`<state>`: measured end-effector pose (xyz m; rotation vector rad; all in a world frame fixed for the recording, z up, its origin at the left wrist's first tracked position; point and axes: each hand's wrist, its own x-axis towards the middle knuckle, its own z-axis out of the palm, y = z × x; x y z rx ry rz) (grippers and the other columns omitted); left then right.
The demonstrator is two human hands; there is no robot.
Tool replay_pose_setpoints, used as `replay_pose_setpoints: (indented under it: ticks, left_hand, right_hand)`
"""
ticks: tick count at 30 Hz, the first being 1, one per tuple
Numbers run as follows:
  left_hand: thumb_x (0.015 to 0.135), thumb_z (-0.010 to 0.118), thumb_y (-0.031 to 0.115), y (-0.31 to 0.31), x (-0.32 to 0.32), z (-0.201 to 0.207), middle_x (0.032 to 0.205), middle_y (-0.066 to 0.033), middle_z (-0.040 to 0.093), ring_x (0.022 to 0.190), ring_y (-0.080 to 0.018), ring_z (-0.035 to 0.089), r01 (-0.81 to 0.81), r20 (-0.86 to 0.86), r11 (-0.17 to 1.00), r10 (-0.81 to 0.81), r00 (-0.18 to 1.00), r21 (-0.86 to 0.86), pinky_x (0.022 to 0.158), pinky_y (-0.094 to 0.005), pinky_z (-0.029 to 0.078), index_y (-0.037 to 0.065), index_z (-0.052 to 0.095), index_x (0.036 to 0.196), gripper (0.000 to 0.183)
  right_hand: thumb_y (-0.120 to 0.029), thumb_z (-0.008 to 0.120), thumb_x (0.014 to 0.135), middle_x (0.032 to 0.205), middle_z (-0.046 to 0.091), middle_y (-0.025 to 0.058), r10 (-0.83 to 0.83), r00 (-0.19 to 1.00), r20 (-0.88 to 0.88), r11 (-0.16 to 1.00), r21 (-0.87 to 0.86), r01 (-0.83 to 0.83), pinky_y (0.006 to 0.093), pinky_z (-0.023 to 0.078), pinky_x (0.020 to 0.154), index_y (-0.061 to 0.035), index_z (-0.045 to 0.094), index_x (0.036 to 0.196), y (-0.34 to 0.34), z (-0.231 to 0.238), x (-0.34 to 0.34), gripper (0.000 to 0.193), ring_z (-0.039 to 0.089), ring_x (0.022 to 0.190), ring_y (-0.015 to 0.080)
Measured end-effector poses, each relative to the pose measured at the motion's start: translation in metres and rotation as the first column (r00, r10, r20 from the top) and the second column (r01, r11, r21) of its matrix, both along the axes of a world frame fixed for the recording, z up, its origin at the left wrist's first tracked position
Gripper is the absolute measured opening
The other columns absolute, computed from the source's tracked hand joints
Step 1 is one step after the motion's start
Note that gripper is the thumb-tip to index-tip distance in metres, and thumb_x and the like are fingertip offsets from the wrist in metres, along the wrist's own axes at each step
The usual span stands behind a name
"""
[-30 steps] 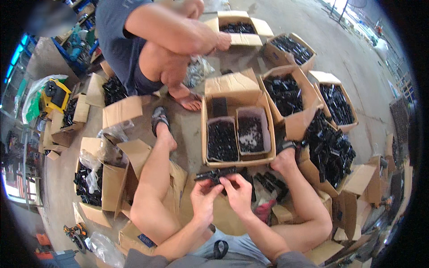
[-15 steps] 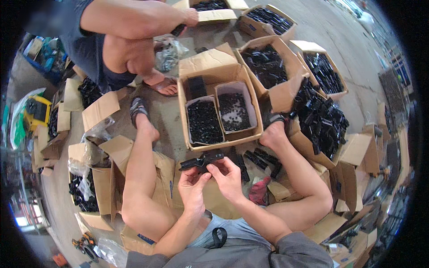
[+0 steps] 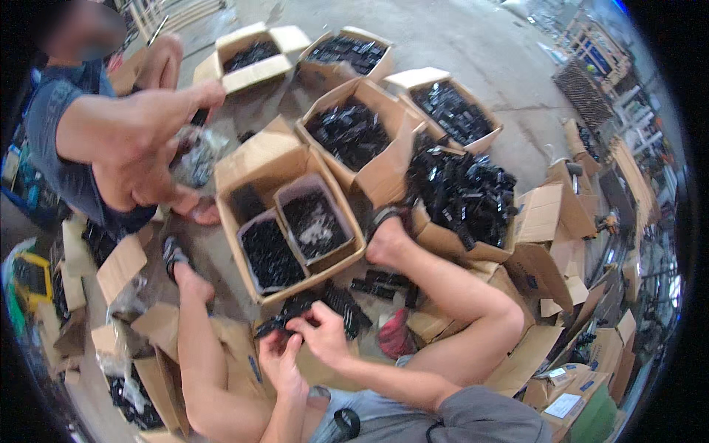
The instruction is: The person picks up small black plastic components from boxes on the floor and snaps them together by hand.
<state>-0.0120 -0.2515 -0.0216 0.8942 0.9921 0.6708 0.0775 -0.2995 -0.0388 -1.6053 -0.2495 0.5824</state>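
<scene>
Just short of the open carton, the left hand and right hand are together, pinching a black part. Two-handed handling appears under way; the next move calls for steady fingertips.

The fingers of the left hand and right hand cover much of the black part, whose outline blends into the dark pieces behind it. In the tray at the cardboard box's near left corner, the bits are too small to tell apart. A co-worker's head is blurred; their hand partly hides a dark thing. The lower edge cuts off the wearer's grey shirt.
</scene>
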Motion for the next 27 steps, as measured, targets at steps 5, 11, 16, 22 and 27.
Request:
replay_pose_setpoints:
  ticks: [5, 11, 16, 22, 27]
  left_hand:
    - [0.078, 0.078, -0.006, -0.003, -0.001, -0.007, 0.117, -0.0079, 0.06, 0.105, -0.0178, 0.059, 0.098, -0.019, 0.995, -0.098, 0.995, 0.02, 0.091, -0.0323, 0.05, 0.005, 0.055, 0.116, 0.046]
    - [0.089, 0.072, 0.005, 0.0, 0.005, 0.005, 0.127, -0.0071, 0.057, 0.118, -0.0178, 0.053, 0.349, 0.21, 0.919, -0.31, 0.927, -0.184, 0.093, -0.0316, 0.05, 0.005, 0.045, 0.139, 0.057]
    - [0.102, 0.059, 0.02, 0.002, 0.008, 0.011, 0.122, -0.009, 0.062, 0.112, -0.0171, 0.058, 0.314, 0.128, 0.947, -0.304, 0.944, -0.065, 0.097, -0.0318, 0.048, 0.002, 0.051, 0.132, 0.036]
    - [0.092, 0.071, 0.014, -0.005, 0.014, 0.042, 0.108, -0.0107, 0.067, 0.104, -0.0196, 0.062, 0.459, -0.347, 0.69, -0.308, 0.886, 0.56, 0.1, -0.0342, 0.046, -0.002, 0.057, 0.121, 0.036]
    - [0.095, 0.062, 0.008, 0.004, 0.011, 0.057, 0.117, -0.016, 0.065, 0.109, -0.0282, 0.062, 0.616, -0.505, 0.613, -0.374, 0.778, 0.495, 0.098, -0.036, 0.048, 0.0, 0.056, 0.129, 0.036]
  right_hand:
    - [-0.011, 0.074, 0.09, 0.093, 0.066, 0.0034, 0.029, 0.973, -0.227, 0.994, 0.108, -0.005, 0.0255, 0.052, 0.072, -0.0023, 0.054, 0.121, -0.012, 0.018, 0.017, 0.037, 0.062, 0.082, 0.0083]
    - [-0.009, 0.071, 0.091, 0.105, 0.068, 0.0063, 0.196, 0.975, -0.104, 0.971, 0.16, -0.179, 0.0261, 0.054, 0.079, -0.0009, 0.065, 0.11, -0.043, 0.01, 0.028, 0.021, 0.065, 0.092, 0.0103]
    - [-0.007, 0.064, 0.095, 0.11, 0.069, 0.0079, 0.168, 0.98, 0.103, 0.983, 0.052, -0.174, 0.0278, 0.053, 0.083, -0.001, 0.062, 0.123, -0.068, 0.016, 0.026, 0.029, 0.065, 0.094, 0.0122]
    - [-0.014, 0.065, 0.09, 0.113, 0.063, 0.0152, 0.446, 0.709, 0.547, 0.77, -0.638, 0.008, 0.0394, 0.055, 0.083, -0.0038, 0.054, 0.129, -0.121, -0.08, 0.074, 0.041, 0.062, 0.106, 0.031]
    - [-0.013, 0.069, 0.076, 0.101, 0.061, 0.0112, 0.71, 0.499, 0.497, 0.501, -0.854, 0.139, 0.0412, 0.055, 0.078, -0.0039, 0.061, 0.119, -0.133, -0.117, 0.078, 0.045, 0.059, 0.098, 0.0311]
